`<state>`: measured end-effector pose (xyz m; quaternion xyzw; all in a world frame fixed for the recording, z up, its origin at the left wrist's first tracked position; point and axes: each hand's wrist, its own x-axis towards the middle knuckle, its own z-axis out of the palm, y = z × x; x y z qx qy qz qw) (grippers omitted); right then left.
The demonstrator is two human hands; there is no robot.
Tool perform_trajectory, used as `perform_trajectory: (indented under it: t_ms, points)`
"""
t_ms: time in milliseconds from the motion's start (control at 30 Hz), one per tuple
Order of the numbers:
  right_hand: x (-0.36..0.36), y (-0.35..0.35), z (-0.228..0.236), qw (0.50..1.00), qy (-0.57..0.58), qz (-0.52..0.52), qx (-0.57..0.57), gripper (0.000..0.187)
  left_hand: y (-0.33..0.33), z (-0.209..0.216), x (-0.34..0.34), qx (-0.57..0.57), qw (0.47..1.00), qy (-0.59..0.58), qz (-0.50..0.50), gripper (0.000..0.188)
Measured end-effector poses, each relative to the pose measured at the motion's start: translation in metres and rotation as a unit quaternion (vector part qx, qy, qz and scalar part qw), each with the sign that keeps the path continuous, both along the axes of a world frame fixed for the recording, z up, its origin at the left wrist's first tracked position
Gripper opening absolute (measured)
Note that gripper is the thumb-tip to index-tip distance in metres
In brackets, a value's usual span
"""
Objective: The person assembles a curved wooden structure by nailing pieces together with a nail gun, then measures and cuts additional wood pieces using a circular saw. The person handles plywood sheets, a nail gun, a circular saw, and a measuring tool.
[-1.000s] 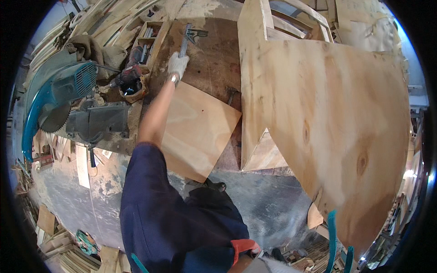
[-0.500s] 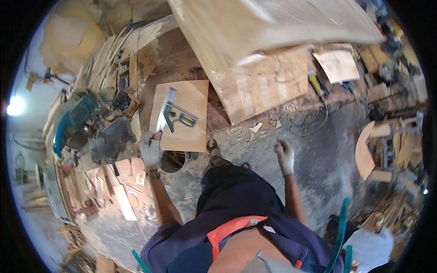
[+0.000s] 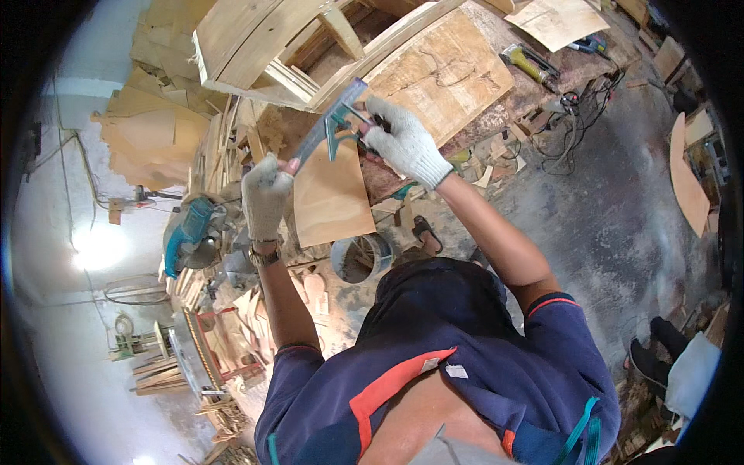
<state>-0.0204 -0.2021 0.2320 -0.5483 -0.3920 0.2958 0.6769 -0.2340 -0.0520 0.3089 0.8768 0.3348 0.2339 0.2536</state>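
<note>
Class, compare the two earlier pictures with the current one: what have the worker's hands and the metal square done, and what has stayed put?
The left hand took the metal square off the bench and raised it. The right hand, hanging free half a second ago, has come up and gripped its head. Both gloved hands now hold it. The plywood panel and the teal mitre saw stayed put.

One view only: a wide fisheye camera worn on the head, the left of a side-by-side pair. It looks steeply downward and forward over the person's own chest and shoulders. The forearms enter from the lower middle and rise toward the upper centre, close to the lens. The tabletop (image 3: 457, 74) lies along the upper part, the concrete floor (image 3: 604, 225) to the right. Straight edges bow toward the dark circular rim.
</note>
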Motion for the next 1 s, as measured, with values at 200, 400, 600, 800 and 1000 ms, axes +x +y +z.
perform_trajectory:
  t_ms: [200,400,600,800,1000]
  points:
    - [0.027,0.027,0.005,0.998,0.04,-0.041,0.04,0.012,0.009,0.02,0.036,0.001,1.0,0.028,-0.005,0.027]
    - [0.032,0.052,-0.002,0.992,0.035,-0.095,0.073,0.025,0.029,0.017,0.043,-0.065,0.998,0.006,0.017,0.021]
    - [0.028,0.056,-0.002,0.994,0.062,-0.07,0.047,0.028,0.04,0.013,0.042,-0.021,1.0,-0.007,-0.006,0.026]
    - [0.024,0.051,0.004,0.984,0.13,-0.06,0.103,0.039,0.058,0.013,0.042,-0.041,0.998,0.009,-0.039,0.025]
    - [0.025,0.059,-0.002,0.983,0.151,-0.046,0.099,0.035,0.067,0.007,0.038,-0.039,0.999,0.007,-0.037,0.024]
